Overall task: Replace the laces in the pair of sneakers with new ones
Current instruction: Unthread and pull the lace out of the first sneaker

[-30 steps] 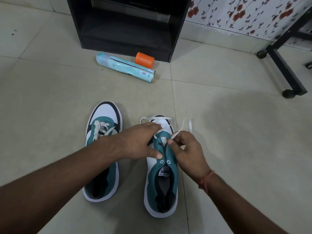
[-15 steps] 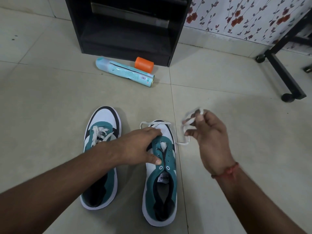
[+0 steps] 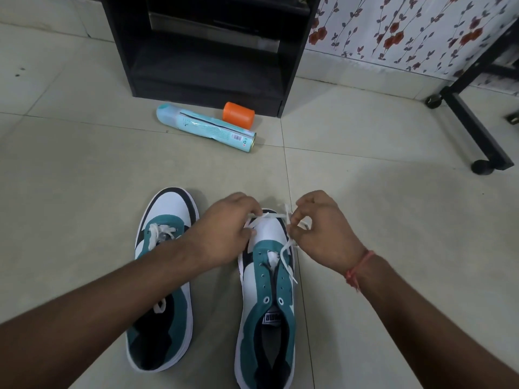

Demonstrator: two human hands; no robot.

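Note:
Two teal, white and black sneakers stand side by side on the tiled floor, toes pointing away from me. The left sneaker (image 3: 165,279) has a loose white lace bunched near its toe. The right sneaker (image 3: 266,304) shows mostly bare eyelets. A white lace (image 3: 283,248) runs out of its lowest eyelets and across its toe. My left hand (image 3: 224,228) pinches one end of this lace over the toe. My right hand (image 3: 323,228) pinches the other strand just right of the toe, fingers curled.
A teal spray can (image 3: 207,127) lies on its side ahead, with an orange cap (image 3: 238,115) beside it. Behind them stands a black cabinet (image 3: 207,51). A black wheeled stand leg (image 3: 474,130) is at the right.
My right hand came down and left from its raised spot to the shoe's toe. My left hand moved forward off the eyelets to the toe and took hold of the lace.

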